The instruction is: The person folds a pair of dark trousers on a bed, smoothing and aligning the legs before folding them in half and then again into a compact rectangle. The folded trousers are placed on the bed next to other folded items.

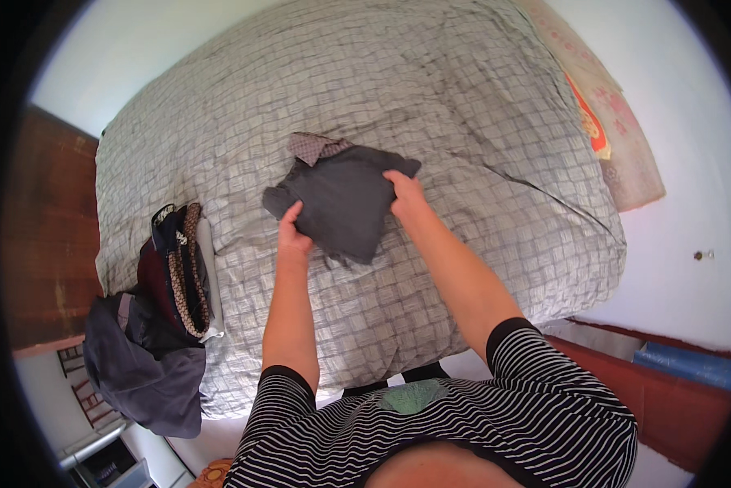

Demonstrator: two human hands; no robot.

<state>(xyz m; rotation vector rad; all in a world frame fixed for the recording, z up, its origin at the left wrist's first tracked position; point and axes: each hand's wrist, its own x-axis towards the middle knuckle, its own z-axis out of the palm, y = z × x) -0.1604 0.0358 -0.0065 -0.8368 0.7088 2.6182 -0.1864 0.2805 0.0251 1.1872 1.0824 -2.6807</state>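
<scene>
A dark grey cloth garment (pixel 347 198) is spread between my two hands over the bed, its lower corner pointing towards me. My left hand (pixel 295 230) grips its left side, thumb on top and fingers hidden beneath. On the right side, my right hand (pixel 406 194) holds the edge in the same way. Just behind the garment, a piece of small-checked, pinkish-grey cloth (pixel 317 147) shows; whether it belongs to the same garment, I cannot tell. Below all this lies a wrinkled grey checked bedsheet (pixel 365 317).
Several dark garments with patterned trim (pixel 182 268) lie at the bed's left edge, and a large dark cloth (pixel 152 372) hangs over it. A wooden panel (pixel 51 226) stands at the left. A flowered mat (pixel 631 165) shows at the right edge, near a white wall (pixel 695 183).
</scene>
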